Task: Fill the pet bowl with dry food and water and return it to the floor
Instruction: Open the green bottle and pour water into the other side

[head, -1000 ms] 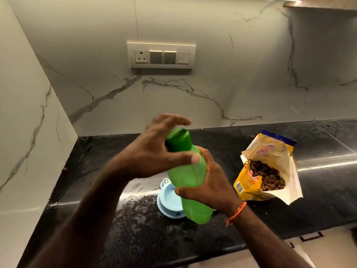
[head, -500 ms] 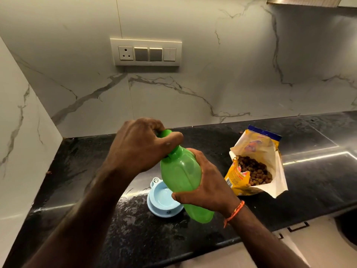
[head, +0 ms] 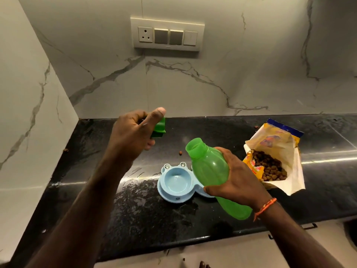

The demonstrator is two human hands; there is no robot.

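Note:
A light blue double pet bowl sits on the black countertop; its left compartment looks empty and its right compartment is hidden behind the bottle. My right hand grips a green plastic bottle, uncapped and tilted with its mouth up to the left above the bowl. My left hand holds the green cap up and to the left of the bottle. An open yellow bag of brown dry food lies to the right of the bowl.
Marble walls close the corner at the left and back, with a switch plate above. A few loose kibble pieces lie on the counter. The counter's front edge runs just below the bowl. A dark sink edge shows at far right.
My left hand has taken the cap off the bottle and moved it up and to the left. The bottle's mouth now stands open, and the bowl is less covered.

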